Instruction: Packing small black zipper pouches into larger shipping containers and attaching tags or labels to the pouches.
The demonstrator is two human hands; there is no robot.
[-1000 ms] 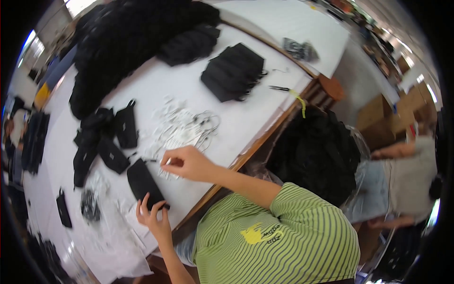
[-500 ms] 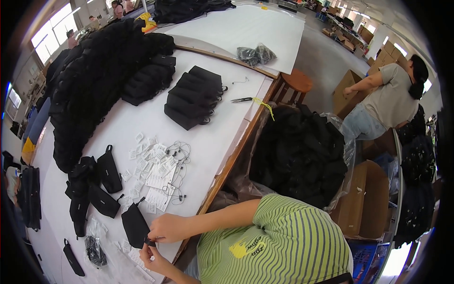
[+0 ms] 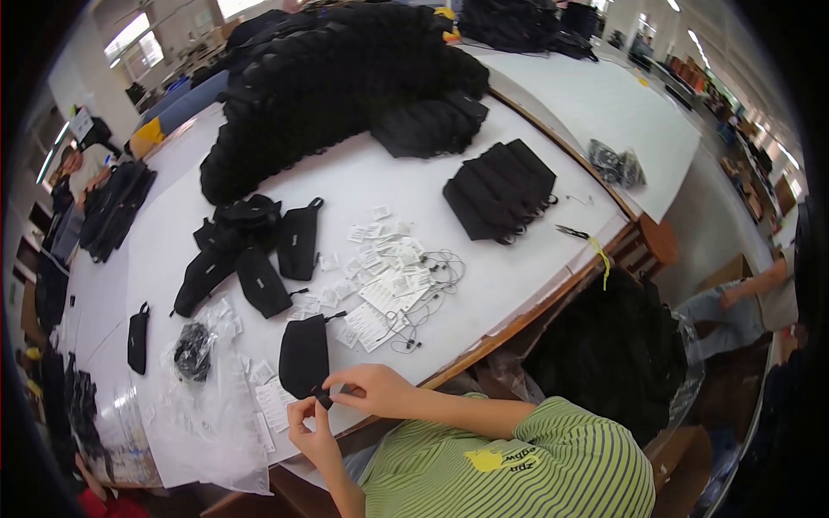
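A small black zip pouch (image 3: 304, 358) lies at the table's near edge, its zip pull end pointing away to the right. At its near end, a short black strap loop (image 3: 323, 399) is pinched between my two hands. My right hand (image 3: 376, 388) has thumb and fingers closed on the loop from the right. From below, my left hand (image 3: 314, 432) grips the same loop with thumb and forefinger. The fingers partly hide the loop, so any small piece in it cannot be made out. Beyond the pouch lie white printed labels (image 3: 384, 298) and tangled black cords (image 3: 445, 272).
Several black pouches (image 3: 263, 281) lie to the left beside clear plastic bags (image 3: 207, 406). A stacked row of pouches (image 3: 501, 190), a large black heap (image 3: 345, 86) and thread snips (image 3: 573, 232) with a yellow cord are farther off. A bag of black goods (image 3: 600, 354) stands right of the table.
My view has swung left, so the table things sit farther right in the picture. Both hands remain at the pouch's loop, with the fingers slightly shifted.
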